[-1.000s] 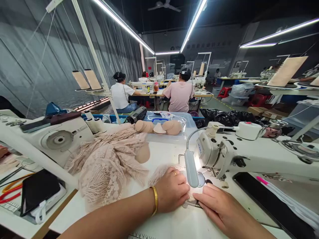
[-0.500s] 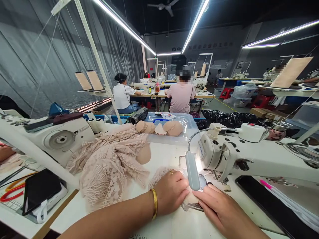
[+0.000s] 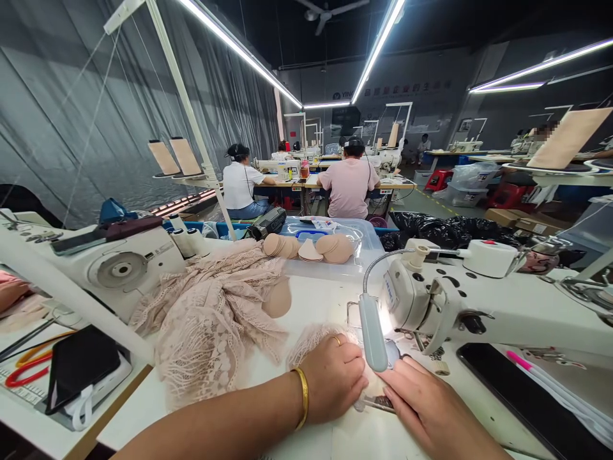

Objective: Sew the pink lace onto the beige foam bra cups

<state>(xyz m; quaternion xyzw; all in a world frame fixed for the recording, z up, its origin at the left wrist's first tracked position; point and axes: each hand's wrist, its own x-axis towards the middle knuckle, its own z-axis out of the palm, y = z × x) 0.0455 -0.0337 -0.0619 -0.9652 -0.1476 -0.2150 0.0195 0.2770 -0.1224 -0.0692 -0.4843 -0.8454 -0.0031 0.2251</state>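
My left hand (image 3: 334,382), with a gold bracelet and a ring, is closed with curled fingers on a piece of beige lace fabric (image 3: 311,338) at the sewing machine (image 3: 407,297). Across from it my right hand (image 3: 428,399) lies with fingers stretched out, pressing beside the needle area. A grey gooseneck lamp (image 3: 373,338) hangs between the hands and hides the needle and part of the fabric. To the left lies a heap of beige lace (image 3: 211,319), with a beige rounded pad (image 3: 278,299) at its edge.
Stacked beige pads (image 3: 335,248) sit on a clear plastic box (image 3: 366,246) behind the table. A black phone (image 3: 517,396) and a pink-tipped pen (image 3: 520,360) lie at right. Another phone (image 3: 83,367) is at left. Two co-workers sit at machines ahead.
The view has shifted slightly, so the scene appears a little further right and down. Both hands stay at the machine in nearly the same pose.
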